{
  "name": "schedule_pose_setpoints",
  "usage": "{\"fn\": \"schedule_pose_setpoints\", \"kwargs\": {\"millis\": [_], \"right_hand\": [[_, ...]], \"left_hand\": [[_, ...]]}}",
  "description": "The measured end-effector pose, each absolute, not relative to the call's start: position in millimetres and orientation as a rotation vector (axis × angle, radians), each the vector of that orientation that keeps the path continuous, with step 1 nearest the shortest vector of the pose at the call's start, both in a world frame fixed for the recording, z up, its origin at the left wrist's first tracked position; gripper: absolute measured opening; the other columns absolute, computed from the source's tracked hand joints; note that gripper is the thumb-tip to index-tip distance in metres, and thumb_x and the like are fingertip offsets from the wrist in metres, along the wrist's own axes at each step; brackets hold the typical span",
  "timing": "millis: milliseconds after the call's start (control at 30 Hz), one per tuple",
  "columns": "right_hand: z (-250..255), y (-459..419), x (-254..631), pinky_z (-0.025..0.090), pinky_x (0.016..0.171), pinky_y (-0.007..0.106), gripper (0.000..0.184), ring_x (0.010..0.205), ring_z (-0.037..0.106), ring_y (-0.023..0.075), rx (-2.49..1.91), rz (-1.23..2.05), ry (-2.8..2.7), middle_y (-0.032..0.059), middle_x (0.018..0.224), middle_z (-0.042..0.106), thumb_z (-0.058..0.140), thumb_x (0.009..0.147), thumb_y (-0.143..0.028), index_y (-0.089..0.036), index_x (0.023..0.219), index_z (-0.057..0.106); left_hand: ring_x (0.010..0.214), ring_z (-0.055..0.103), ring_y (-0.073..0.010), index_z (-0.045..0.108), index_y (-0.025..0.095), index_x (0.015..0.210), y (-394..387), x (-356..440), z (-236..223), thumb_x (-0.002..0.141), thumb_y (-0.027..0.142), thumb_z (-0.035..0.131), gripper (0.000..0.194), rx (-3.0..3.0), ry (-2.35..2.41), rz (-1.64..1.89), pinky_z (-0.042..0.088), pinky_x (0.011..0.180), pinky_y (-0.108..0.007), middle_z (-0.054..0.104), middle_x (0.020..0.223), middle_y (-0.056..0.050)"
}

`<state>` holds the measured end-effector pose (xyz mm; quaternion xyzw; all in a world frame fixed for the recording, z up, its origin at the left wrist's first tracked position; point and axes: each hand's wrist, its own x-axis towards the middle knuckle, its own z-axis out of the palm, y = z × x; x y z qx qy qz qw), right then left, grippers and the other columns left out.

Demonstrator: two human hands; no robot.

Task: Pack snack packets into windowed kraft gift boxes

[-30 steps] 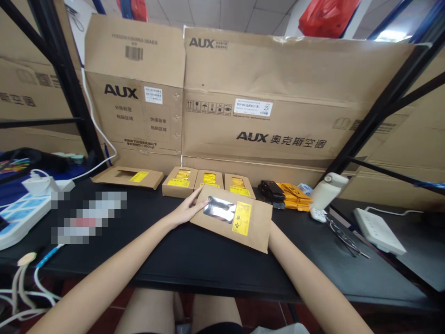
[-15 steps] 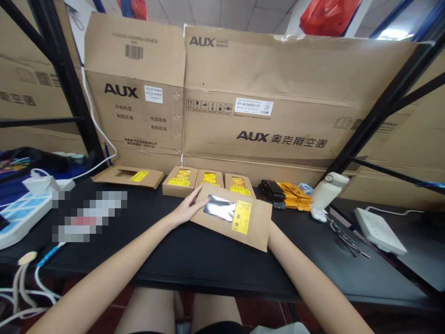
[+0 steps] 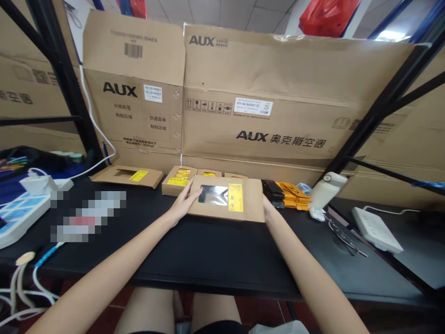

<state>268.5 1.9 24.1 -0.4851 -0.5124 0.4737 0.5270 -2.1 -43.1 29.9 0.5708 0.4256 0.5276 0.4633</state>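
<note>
A brown cardboard box with a shiny window and a yellow label is held over the black table, its window side toward me. My left hand grips the box's left end, with the thumb on the front beside the window. At the right end is my right hand, its fingers hidden behind the cardboard. Behind the held box stand three similar boxes, the leftmost box in fuller view and the other two partly covered. Yellow contents show through their windows.
A flattened carton lies at back left. Orange packets, a black packet, a white bottle and glasses are on the right. Power strips and cables lie at the sides. Large cardboard walls the back.
Both hands have moved the box slightly up and left. It has turned from a slant to nearly level and now covers more of the two boxes behind it.
</note>
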Motion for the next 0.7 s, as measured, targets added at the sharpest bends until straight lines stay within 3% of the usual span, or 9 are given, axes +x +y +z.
{"fn": "schedule_pose_setpoints", "kwargs": {"millis": [133, 233, 400, 533, 700], "right_hand": [[19, 9, 277, 0.039, 0.052, 0.022, 0.03, 0.056, 0.051, 0.0124, -1.208, 0.665, -1.324, 0.0001, 0.06, 0.059, 0.06, 0.071, -0.043, -0.015, 0.062, 0.057], [17, 7, 281, 0.041, 0.058, 0.023, 0.03, 0.063, 0.053, 0.0134, -1.211, 0.257, -1.474, 0.0013, 0.066, 0.061, 0.053, 0.077, -0.041, -0.014, 0.068, 0.06], [21, 7, 288, 0.047, 0.072, 0.029, 0.033, 0.077, 0.059, 0.0181, -1.269, -0.06, -1.445, 0.0079, 0.082, 0.067, 0.044, 0.084, -0.039, -0.014, 0.078, 0.065], [16, 18, 298, 0.044, 0.091, 0.04, 0.029, 0.1, 0.059, 0.0251, -1.397, -0.112, -1.566, 0.0136, 0.104, 0.067, 0.047, 0.078, -0.028, -0.013, 0.092, 0.066], [13, 20, 301, 0.045, 0.09, 0.035, 0.034, 0.101, 0.062, 0.0245, -1.561, 0.094, -1.671, 0.0124, 0.108, 0.068, 0.041, 0.079, -0.021, -0.013, 0.1, 0.067]], "left_hand": [[0.132, 0.042, -0.0215, 0.025, 0.024, 0.147, -43, -3, 30, 0.084, 0.044, 0.055, 0.072, 1.366, 1.066, 1.309, 0.036, 0.106, -0.03, 0.05, 0.14, -0.004], [0.13, 0.044, -0.0219, 0.024, 0.025, 0.147, -43, -2, 29, 0.084, 0.045, 0.055, 0.073, 1.364, 1.075, 1.301, 0.037, 0.105, -0.03, 0.05, 0.14, -0.005], [0.13, 0.044, -0.0218, 0.026, 0.026, 0.147, -42, -2, 29, 0.083, 0.045, 0.056, 0.073, 1.356, 1.081, 1.314, 0.037, 0.105, -0.03, 0.05, 0.139, -0.004], [0.131, 0.043, -0.0211, 0.026, 0.025, 0.147, -42, -2, 29, 0.083, 0.046, 0.056, 0.074, 1.35, 1.086, 1.326, 0.036, 0.105, -0.028, 0.051, 0.139, -0.004], [0.131, 0.043, -0.0209, 0.025, 0.025, 0.147, -43, -2, 28, 0.083, 0.047, 0.055, 0.074, 1.362, 1.092, 1.306, 0.035, 0.106, -0.029, 0.053, 0.137, -0.004]]}}
